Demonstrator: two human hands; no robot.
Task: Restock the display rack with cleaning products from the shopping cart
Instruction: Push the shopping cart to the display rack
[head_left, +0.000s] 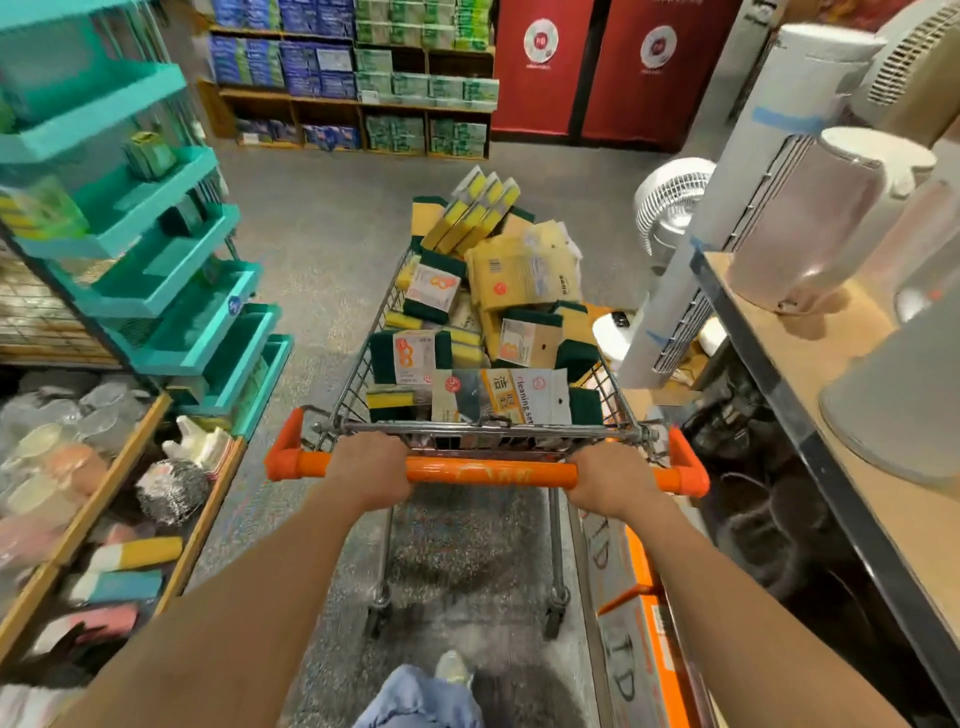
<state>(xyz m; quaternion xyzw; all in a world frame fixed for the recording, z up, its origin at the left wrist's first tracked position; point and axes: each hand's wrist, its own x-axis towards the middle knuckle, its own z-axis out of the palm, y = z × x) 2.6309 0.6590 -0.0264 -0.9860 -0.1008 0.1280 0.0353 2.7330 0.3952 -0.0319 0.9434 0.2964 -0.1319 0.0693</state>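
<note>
Presently: left hand (367, 466) and right hand (609, 478) both curled tight round orange plastic cart handle (488, 474). Wire shopping cart (363, 364) directly ahead, heaped with packaged yellow-green sponges (475, 210). Tiered teal plastic display rack (171, 270) forward-left, nearer left hand.

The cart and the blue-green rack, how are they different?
The shopping cart is grey wire with an orange handle; the display rack is solid teal. The cart is heaped with sponge packs; the rack's tiers hold only a few packs. Both hands, left hand and right hand, grip the cart's handle; nothing touches the rack. Both hold cleaning products.
</note>
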